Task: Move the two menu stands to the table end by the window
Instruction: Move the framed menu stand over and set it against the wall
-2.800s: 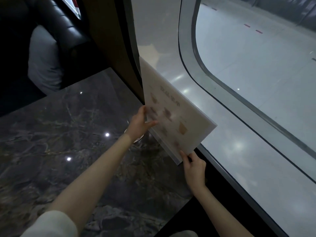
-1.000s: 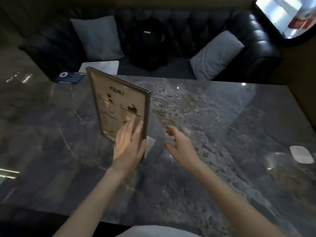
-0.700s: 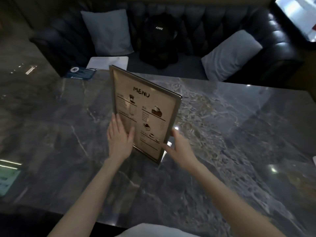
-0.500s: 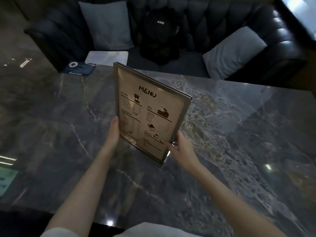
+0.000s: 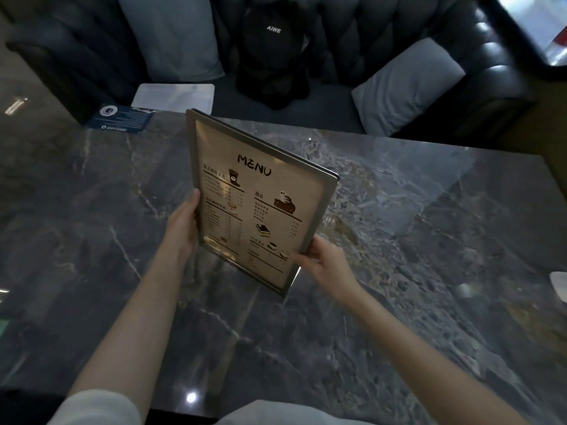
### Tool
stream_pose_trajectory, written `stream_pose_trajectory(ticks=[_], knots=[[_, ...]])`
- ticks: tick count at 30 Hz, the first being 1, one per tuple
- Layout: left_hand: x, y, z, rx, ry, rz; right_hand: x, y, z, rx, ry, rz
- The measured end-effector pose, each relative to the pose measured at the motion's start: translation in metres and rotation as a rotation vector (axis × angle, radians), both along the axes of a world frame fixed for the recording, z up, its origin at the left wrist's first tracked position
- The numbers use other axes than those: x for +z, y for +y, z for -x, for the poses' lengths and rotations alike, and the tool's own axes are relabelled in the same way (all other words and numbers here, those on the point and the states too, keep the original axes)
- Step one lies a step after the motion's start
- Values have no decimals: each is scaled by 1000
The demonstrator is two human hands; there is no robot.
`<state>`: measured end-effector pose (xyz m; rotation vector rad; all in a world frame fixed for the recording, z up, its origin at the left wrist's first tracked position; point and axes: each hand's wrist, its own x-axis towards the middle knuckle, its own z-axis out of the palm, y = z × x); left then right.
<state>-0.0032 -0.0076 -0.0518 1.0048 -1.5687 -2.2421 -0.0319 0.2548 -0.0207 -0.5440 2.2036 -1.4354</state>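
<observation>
Head view: a person looks down at a dark grey veined marble table, both bare forearms reaching forward over it.
Left hand: the left hand clasps the left edge of the menu stand, thumb lying up along the frame, the other fingers hidden behind the panel.
Menu stand: a tall rectangular metal-framed menu stand with a cream card headed "MENU" and small drink and cake drawings. It stands upright, turned at an angle, near the middle of the table, closer to the far edge. Whether its foot rests on the marble or is just lifted cannot be told.
Right hand: the right hand grips the lower right corner of the frame, thumb on the front.
Right edge: a white object is cut off at the table's right edge, too little in view to identify. A bright window shows at the top right, beyond the black leather sofa.
Progress: judged from this, the stand is held but not yet carried rightward to the window end. No second stand is visible, so its status is unknown.
</observation>
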Motion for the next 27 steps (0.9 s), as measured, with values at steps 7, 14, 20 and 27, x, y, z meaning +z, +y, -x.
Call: stream_pose_trajectory(ticks=[7, 14, 20, 27], knots=[[13, 12, 3, 49, 2, -80, 5, 1, 2, -73, -57, 19], [44, 41, 31, 45, -30, -27, 24, 35, 23, -132, -113, 78], [77, 99, 70, -67, -1, 7, 48, 95, 46, -188, -101, 184], [101, 197, 121, -194, 32, 27, 72, 192, 69, -290, -40, 222]])
